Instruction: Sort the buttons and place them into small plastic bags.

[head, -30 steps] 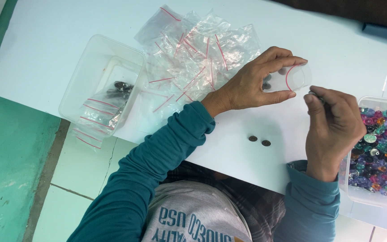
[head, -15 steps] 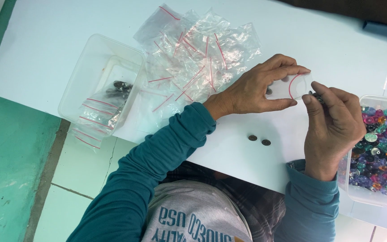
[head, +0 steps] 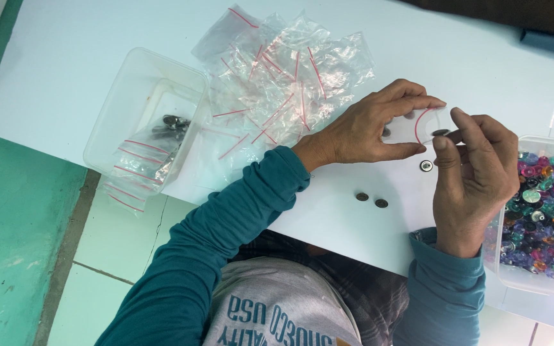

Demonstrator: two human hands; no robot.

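My left hand [head: 372, 125] holds a small clear zip bag [head: 418, 125] with a red strip, its mouth facing right. My right hand [head: 476, 173] pinches a small dark metal button [head: 441, 132] between thumb and forefinger right at the bag's mouth. Three more metal buttons lie on the white table [head: 72, 57]: one [head: 426, 166] just below the bag, two [head: 362, 197] [head: 381, 203] nearer me. Both arms wear teal sleeves.
A heap of empty clear zip bags [head: 283, 77] lies left of my left hand. A clear tub [head: 137, 115] at the left holds filled bags and dark buttons. A clear tub [head: 533, 144] of colourful beads stands at the right. The table's near edge overhangs a tiled floor.
My right hand has brought a button up to the bag's mouth. One more button now lies on the table just below the bag.
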